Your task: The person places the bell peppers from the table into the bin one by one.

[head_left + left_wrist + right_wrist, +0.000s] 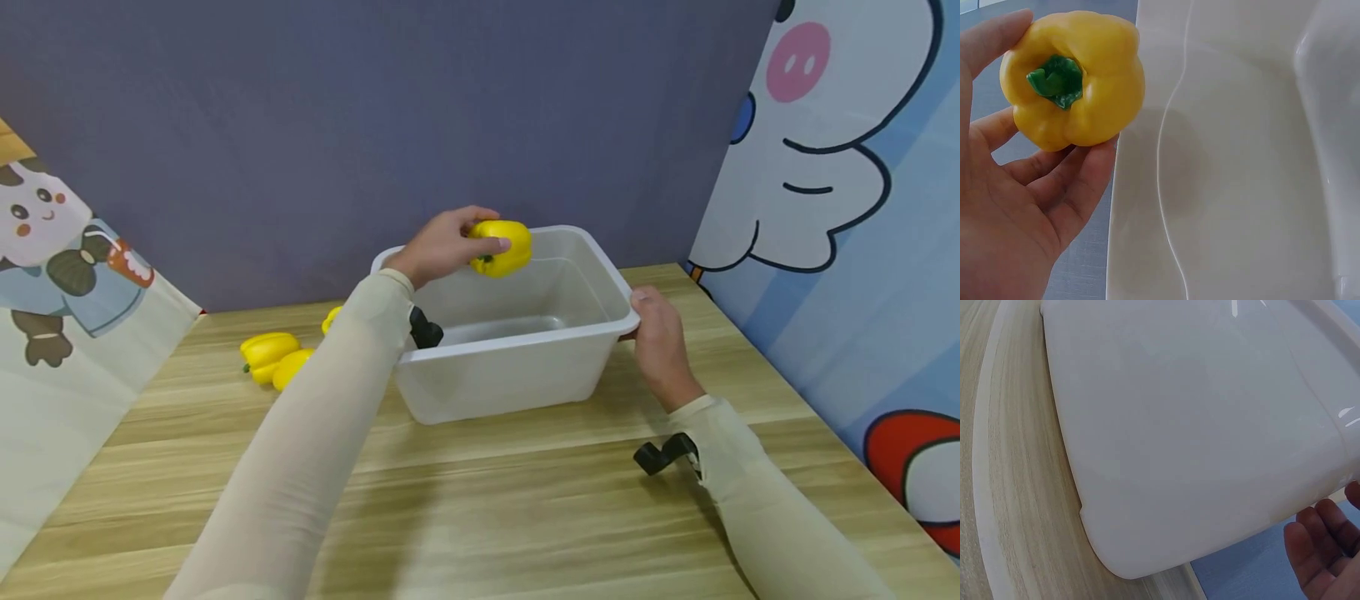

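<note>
Pepper: yellow bell pepper [501, 247] being held in the air over the far-left part of the white tub [517, 367], green stem facing the wrist camera.
Left hand: left hand [442, 246] reaching over the tub's far rim, fingers [1079, 181] curling round the pepper from below, thumb on its top.
Right hand: right hand [660, 342] gripping the tub's right rim at the near corner, thumb lying on top, fingers tucking under the lip.
Tub: sitting on the wooden counter [525, 500], inside showing nothing but bare plastic.
Other peppers: two yellow peppers [272, 357] lying on the counter left of the tub, touching each other; a third [332, 318] peeking out behind the left sleeve.
Backdrop: grey wall, cartoon panels both sides.
</note>
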`<move>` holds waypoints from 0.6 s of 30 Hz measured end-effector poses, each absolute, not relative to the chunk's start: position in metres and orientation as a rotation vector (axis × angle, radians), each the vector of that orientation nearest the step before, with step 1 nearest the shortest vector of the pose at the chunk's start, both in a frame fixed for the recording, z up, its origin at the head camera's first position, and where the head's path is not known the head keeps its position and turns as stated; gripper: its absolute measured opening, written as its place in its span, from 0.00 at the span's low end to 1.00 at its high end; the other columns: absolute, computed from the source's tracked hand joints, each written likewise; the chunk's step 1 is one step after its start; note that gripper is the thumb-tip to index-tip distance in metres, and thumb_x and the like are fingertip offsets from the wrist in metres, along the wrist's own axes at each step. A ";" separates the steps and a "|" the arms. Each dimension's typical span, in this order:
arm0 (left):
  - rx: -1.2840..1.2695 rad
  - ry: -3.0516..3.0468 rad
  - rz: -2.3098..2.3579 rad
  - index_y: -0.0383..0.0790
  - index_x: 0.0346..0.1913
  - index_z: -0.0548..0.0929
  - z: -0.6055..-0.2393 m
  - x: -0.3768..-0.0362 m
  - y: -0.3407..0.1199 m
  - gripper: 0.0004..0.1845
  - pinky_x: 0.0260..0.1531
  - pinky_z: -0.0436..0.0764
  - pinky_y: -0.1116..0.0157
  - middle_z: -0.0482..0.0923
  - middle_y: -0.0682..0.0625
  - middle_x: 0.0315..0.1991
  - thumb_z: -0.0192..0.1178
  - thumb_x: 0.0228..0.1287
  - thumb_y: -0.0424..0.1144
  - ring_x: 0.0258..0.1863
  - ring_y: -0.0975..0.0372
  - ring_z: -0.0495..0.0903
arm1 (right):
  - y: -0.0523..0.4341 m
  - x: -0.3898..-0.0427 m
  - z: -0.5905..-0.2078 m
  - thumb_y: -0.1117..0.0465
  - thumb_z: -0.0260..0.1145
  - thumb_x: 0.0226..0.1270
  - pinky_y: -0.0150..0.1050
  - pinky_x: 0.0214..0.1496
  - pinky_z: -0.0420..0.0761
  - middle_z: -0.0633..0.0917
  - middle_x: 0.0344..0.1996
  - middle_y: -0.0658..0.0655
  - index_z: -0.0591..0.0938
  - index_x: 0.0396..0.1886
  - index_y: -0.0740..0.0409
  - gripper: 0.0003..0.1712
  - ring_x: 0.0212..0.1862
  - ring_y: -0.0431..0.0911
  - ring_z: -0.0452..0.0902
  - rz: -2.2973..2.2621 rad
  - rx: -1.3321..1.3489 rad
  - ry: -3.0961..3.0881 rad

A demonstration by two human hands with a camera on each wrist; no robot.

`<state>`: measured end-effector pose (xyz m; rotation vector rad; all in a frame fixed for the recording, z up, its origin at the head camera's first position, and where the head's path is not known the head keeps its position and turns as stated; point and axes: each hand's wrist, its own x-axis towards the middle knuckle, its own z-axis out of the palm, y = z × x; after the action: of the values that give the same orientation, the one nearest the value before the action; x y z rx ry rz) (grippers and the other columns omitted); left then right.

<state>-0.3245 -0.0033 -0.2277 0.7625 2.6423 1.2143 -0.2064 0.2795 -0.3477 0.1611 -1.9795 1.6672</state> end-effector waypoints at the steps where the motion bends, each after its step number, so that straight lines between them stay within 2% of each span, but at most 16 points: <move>1: 0.763 2.645 1.215 0.52 0.72 0.71 -0.228 -0.324 -0.003 0.38 0.51 0.79 0.63 0.76 0.52 0.57 0.66 0.63 0.61 0.50 0.59 0.76 | 0.279 -0.206 -0.348 0.61 0.43 0.79 0.31 0.32 0.81 0.78 0.30 0.51 0.72 0.35 0.71 0.18 0.30 0.39 0.78 1.675 0.162 -1.974; 18: 0.817 2.658 1.143 0.53 0.69 0.75 -0.230 -0.321 -0.004 0.33 0.50 0.78 0.63 0.76 0.54 0.53 0.67 0.63 0.59 0.49 0.59 0.75 | 0.279 -0.207 -0.349 0.60 0.42 0.80 0.30 0.32 0.80 0.78 0.29 0.48 0.72 0.34 0.70 0.19 0.30 0.39 0.77 1.684 0.170 -1.967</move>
<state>-0.3210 -0.0042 -0.2296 0.8173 2.6576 1.1434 -0.2071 0.2789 -0.3490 0.1700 -1.9674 1.6837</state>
